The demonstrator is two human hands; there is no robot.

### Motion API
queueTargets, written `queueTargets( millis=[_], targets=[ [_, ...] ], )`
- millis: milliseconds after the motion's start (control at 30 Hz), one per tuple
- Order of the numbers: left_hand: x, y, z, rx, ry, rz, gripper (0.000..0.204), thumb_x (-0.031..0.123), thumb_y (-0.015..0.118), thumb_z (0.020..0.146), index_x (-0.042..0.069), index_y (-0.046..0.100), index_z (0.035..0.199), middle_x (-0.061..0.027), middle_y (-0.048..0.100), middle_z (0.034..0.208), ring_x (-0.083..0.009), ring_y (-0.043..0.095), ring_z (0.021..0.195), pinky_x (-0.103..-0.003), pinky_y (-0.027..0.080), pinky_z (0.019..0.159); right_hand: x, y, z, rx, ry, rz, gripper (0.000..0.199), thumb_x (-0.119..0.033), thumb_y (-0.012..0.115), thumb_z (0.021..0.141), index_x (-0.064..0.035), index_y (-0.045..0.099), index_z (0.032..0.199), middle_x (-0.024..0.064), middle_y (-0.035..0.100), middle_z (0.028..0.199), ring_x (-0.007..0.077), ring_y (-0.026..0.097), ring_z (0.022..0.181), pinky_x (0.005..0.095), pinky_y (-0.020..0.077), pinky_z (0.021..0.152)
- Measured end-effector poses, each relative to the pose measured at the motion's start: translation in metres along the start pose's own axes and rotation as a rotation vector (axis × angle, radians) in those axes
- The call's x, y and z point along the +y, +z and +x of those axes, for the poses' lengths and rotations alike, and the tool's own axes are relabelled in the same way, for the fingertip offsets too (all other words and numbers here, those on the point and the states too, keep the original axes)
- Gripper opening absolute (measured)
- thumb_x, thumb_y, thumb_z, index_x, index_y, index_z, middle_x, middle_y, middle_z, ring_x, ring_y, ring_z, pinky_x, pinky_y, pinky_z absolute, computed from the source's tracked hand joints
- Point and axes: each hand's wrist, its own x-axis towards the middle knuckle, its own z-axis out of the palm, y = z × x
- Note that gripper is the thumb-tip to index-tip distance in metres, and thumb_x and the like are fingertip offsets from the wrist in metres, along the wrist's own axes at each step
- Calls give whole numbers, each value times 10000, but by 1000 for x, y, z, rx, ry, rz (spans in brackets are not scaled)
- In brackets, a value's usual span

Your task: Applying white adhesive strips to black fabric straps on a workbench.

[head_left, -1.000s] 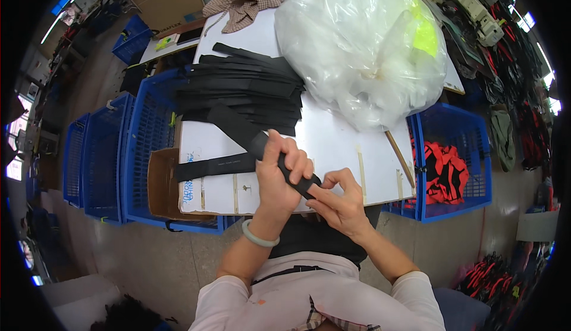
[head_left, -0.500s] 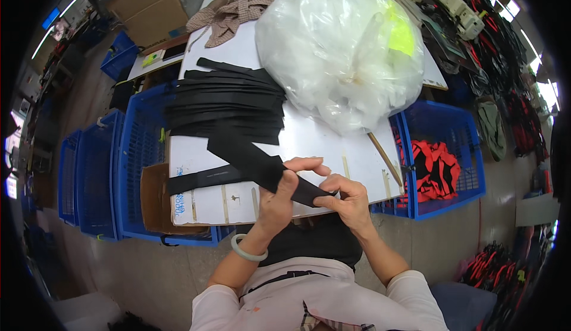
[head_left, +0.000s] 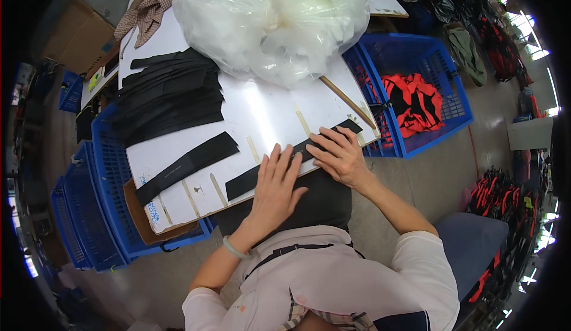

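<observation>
A long black fabric strip (head_left: 245, 180) lies flat along the near edge of the white table board (head_left: 267, 111). My left hand (head_left: 275, 183) presses on its middle with the fingers spread. My right hand (head_left: 337, 152) lies flat on the strip's right part, fingers apart. A second black strip (head_left: 185, 165) lies to the left of my hands. A stack of more black strips (head_left: 169, 96) sits at the board's far left.
A big clear plastic bag (head_left: 273, 22) fills the far side of the board. A blue crate with red and black fabric (head_left: 416, 102) stands to the right, more blue crates (head_left: 89, 212) to the left. A wooden stick (head_left: 345, 100) lies by the bag.
Both hands held the black strip up off the board before; now it lies flat along the near edge and both palms press on it.
</observation>
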Motion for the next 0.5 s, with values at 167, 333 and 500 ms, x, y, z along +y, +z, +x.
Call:
queueTargets(
  millis=[167, 333, 500],
  targets=[
    [-14, 13, -5, -79, -27, 188, 730, 115, 750, 758, 53, 423, 1408, -199, 346, 1480, -380, 283, 1407, -526, 223, 1140, 8, -13, -28, -171, 118, -22, 544, -315, 725, 795, -204, 578, 1307, 28, 497, 1410, 249, 408, 1353, 496, 237, 1134],
    [-14, 16, -2, -12, -51, 215, 732, 43, 725, 750, -55, 387, 1392, -199, 338, 1495, -376, 299, 1408, -542, 200, 1141, 7, -8, -33, -179, 143, -36, 617, -310, 744, 773, -228, 540, 1350, 19, 453, 1452, 252, 381, 1374, 516, 206, 1148],
    [-3, 31, -1, -8, -41, 289, 796, 62, 754, 719, -2, 380, 1419, -182, 337, 1504, -365, 283, 1419, -562, 183, 1139, 1, -6, -34, -161, 129, -66, 656, -262, 759, 748, -270, 526, 1361, -8, 431, 1468, 234, 361, 1385, 524, 190, 1156]
  ],
)
